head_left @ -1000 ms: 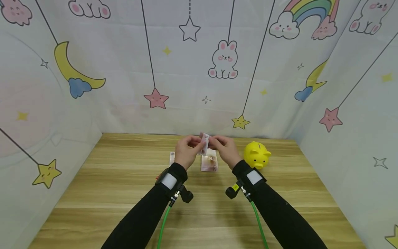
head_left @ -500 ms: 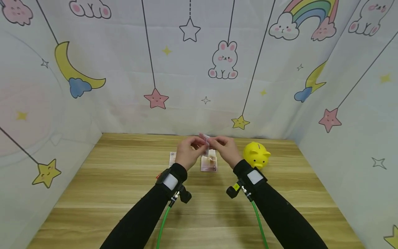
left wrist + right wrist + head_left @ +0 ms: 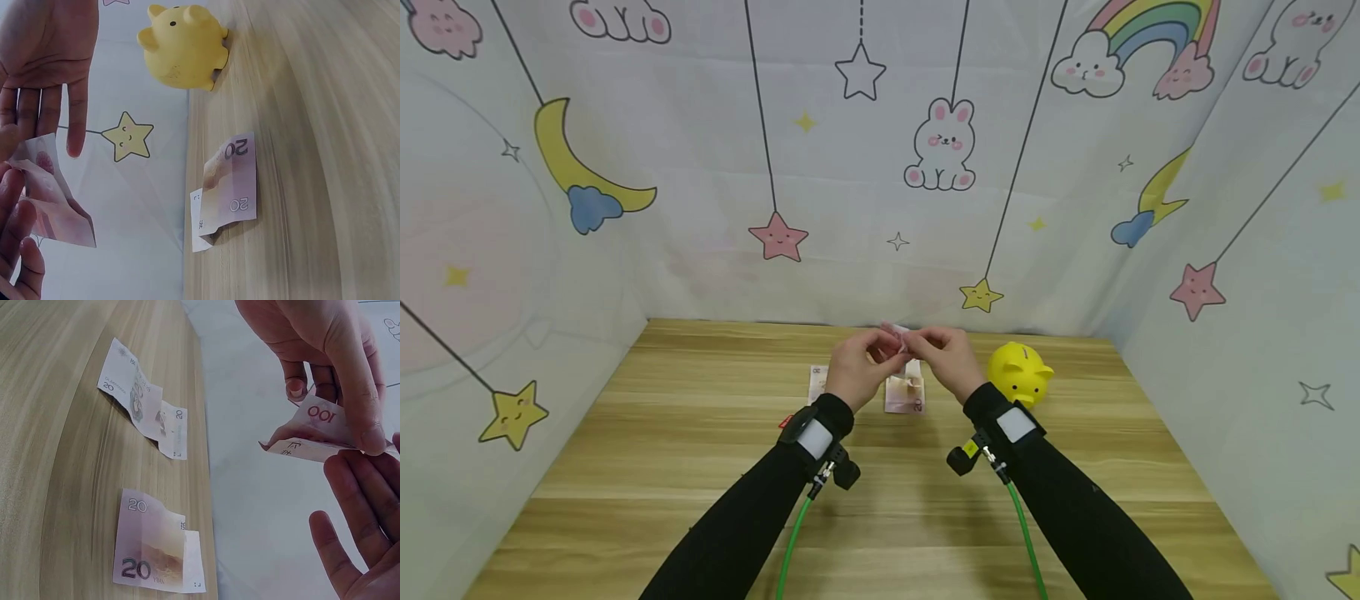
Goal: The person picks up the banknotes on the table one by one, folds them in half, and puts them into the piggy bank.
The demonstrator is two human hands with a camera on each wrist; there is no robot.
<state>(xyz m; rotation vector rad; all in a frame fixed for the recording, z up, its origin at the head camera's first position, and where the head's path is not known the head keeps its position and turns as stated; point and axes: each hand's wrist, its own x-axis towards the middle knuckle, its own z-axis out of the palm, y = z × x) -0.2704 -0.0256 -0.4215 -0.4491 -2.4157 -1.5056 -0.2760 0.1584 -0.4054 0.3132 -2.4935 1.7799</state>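
Note:
Above the table, both hands work on a creased, pinkish 100-yuan banknote (image 3: 322, 419), its red 100 showing in the right wrist view. My left hand (image 3: 859, 368) grips it between thumb and fingers. From the other side, my right hand (image 3: 951, 360) pinches its edge with the thumb and fingertips. In the left wrist view the banknote (image 3: 56, 209) is bent, with a fold along its lower part. Beneath the hands lies a folded 20-yuan banknote (image 3: 905, 396), slightly raised at its fold. Another creased 20-yuan banknote (image 3: 140, 400) lies to its left, partly hidden by my left hand in the head view.
A yellow piggy bank (image 3: 1019, 373) stands on the wooden table (image 3: 910, 517), just right of my right hand. A small red item (image 3: 786, 422) peeks out beside the left wrist. Behind the table hangs a white printed cloth (image 3: 850, 275).
The held banknote has turned and bent from an upright strip, and less of it shows between the hands. The left thumb has shifted lower along it. The right hand stays nearly in place.

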